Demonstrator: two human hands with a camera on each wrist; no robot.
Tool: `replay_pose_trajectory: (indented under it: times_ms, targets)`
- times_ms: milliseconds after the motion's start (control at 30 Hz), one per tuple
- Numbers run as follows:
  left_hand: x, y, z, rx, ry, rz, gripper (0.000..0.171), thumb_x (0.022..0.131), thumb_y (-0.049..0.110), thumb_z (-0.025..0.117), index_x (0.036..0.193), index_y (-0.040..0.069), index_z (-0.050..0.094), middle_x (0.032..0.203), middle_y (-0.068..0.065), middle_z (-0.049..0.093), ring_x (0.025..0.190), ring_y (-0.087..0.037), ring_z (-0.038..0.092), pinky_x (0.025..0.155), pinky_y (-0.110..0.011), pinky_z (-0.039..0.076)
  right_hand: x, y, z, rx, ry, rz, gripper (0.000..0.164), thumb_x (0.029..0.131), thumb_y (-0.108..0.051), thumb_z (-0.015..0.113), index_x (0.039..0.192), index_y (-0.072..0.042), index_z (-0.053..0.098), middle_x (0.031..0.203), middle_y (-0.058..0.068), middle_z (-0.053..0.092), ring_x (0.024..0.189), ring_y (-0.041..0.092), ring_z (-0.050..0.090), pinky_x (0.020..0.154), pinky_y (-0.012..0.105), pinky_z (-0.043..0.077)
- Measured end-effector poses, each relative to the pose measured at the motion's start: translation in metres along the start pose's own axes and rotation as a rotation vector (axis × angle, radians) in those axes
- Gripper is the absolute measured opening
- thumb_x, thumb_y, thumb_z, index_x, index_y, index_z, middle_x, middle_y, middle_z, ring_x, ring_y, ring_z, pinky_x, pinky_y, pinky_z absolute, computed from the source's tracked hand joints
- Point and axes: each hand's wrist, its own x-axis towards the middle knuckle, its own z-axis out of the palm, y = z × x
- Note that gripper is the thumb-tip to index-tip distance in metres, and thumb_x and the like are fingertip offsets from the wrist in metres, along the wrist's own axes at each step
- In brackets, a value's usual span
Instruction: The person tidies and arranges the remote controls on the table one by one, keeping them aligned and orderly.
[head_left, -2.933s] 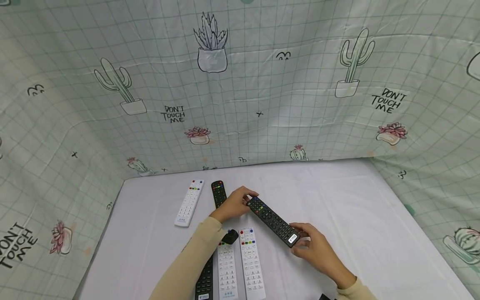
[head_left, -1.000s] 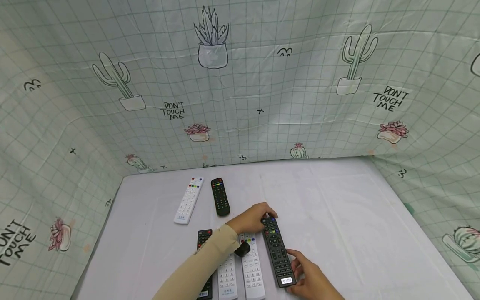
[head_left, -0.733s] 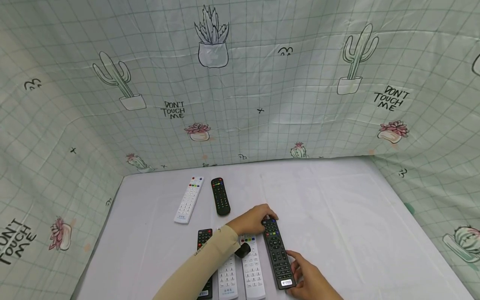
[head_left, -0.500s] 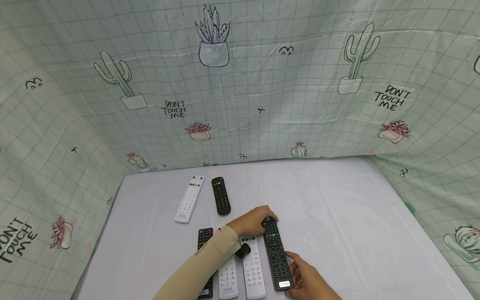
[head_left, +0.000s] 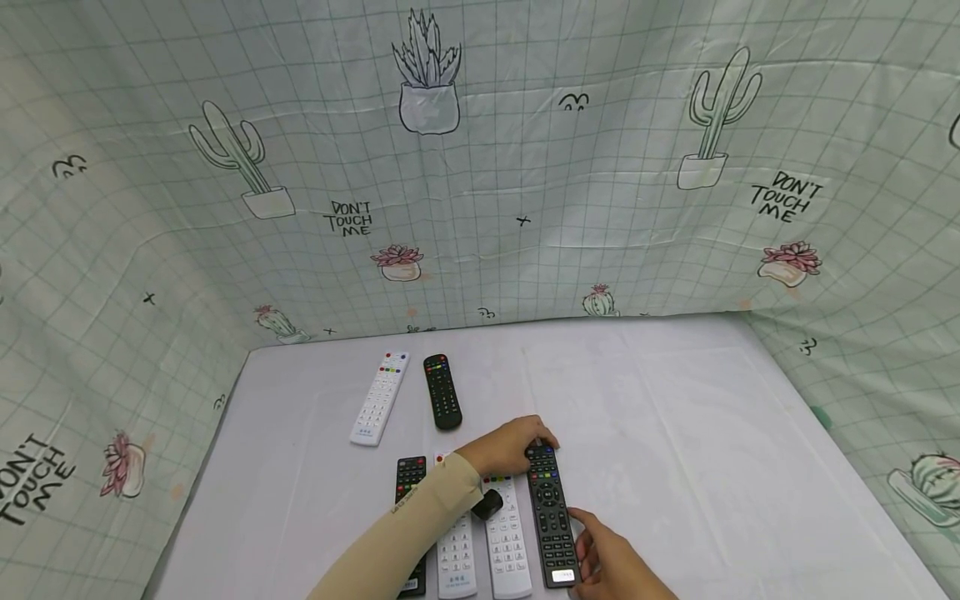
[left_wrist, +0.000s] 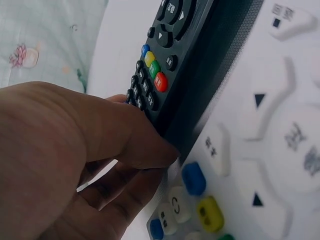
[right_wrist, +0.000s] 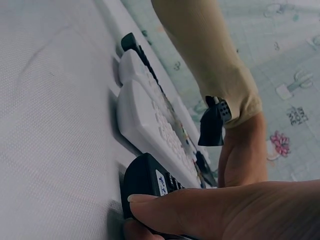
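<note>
A black remote control [head_left: 551, 517] with a white label at its near end lies nearly parallel to a white remote control [head_left: 508, 542], just right of it. My left hand [head_left: 506, 446] pinches the black remote's far end; in the left wrist view the thumb [left_wrist: 145, 145] is at its side edge. At the near right edge, my right hand [head_left: 611, 558] holds the same remote, and the right wrist view has its thumb [right_wrist: 175, 210] against that end. Left of these lie another white remote [head_left: 456, 558] and a black one [head_left: 410, 475], both partly covered by the left sleeve.
Farther back on the white table [head_left: 675, 433] are a white remote [head_left: 379, 400] and a black remote with rounded ends [head_left: 442, 392]. A printed cloth [head_left: 487, 167] hangs behind and at both sides. A small black camera [head_left: 487, 504] sits on the left wrist.
Both hands have brought the black remote nearer and turned it from a slant to almost in line with the white remotes. Over the last half second it has shifted slightly left and nearer.
</note>
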Motion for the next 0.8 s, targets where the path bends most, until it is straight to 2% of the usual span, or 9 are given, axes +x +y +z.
replay_pose_trajectory:
  times_ms: [333,500,667,800]
  targets:
    - [0.000,-0.002,0.000,0.032,0.001,0.011,0.054,0.085,-0.020,0.069,0.131,0.009,0.073,0.121,0.000,0.065,0.103,-0.004,0.057,0.095,-0.018,0.050,0.001,-0.002,-0.002,-0.024,-0.020,-0.011,0.093,0.067,0.013,0.082,0.146,0.025,0.034,0.091,0.005,0.055,0.074,0.006,0.058,0.063,0.024,0.058]
    - [-0.005,-0.007,-0.002,0.042,0.020,0.029,0.055,0.087,-0.018,0.068,0.134,0.010,0.071,0.123,-0.001,0.065,0.104,-0.007,0.057,0.096,-0.021,0.051,0.002,-0.009,-0.006,-0.040,-0.032,0.002,0.095,0.068,0.011,0.085,0.148,0.023,0.034,0.095,0.007,0.057,0.080,0.015,0.060,0.067,0.028,0.059]
    - [-0.013,-0.015,-0.007,0.026,0.049,0.030,0.054,0.089,-0.016,0.066,0.136,0.010,0.069,0.128,-0.001,0.064,0.107,-0.010,0.056,0.098,-0.023,0.051,0.002,-0.016,-0.013,-0.140,-0.016,0.005,0.097,0.072,0.003,0.090,0.150,0.019,0.036,0.102,0.008,0.059,0.087,0.019,0.060,0.070,0.029,0.058]
    - [-0.021,-0.018,-0.016,-0.016,0.080,0.042,0.051,0.093,-0.016,0.062,0.138,0.008,0.067,0.131,-0.006,0.063,0.114,-0.019,0.058,0.102,-0.029,0.051,0.003,-0.024,-0.019,-0.209,0.012,-0.001,0.097,0.073,-0.002,0.092,0.152,0.015,0.039,0.107,0.008,0.060,0.087,0.019,0.060,0.070,0.028,0.055]
